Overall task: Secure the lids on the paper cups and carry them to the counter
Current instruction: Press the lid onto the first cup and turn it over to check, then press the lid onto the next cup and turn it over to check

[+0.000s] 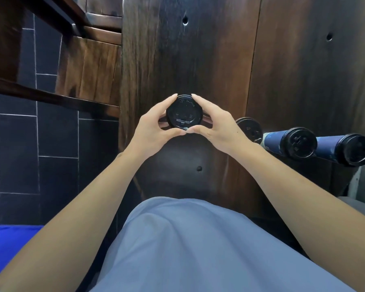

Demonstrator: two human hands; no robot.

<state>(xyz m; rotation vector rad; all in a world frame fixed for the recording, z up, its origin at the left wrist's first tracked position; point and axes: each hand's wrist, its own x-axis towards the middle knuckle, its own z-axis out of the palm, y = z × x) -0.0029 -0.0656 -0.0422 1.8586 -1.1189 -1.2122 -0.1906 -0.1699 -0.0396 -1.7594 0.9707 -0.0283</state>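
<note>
A black plastic lid sits on a paper cup standing on the dark wooden table; the cup's body is hidden under the lid and my hands. My left hand curls round the lid's left rim and my right hand curls round its right rim, with the thumbs meeting at the near edge. To the right stand three more blue paper cups with black lids: one partly behind my right wrist, one further right and one at the frame's edge.
The table's left edge drops to a dark tiled floor. A wooden bench or chair stands at the upper left. A grey surface lies beyond the table's right end. My light blue clothing fills the bottom.
</note>
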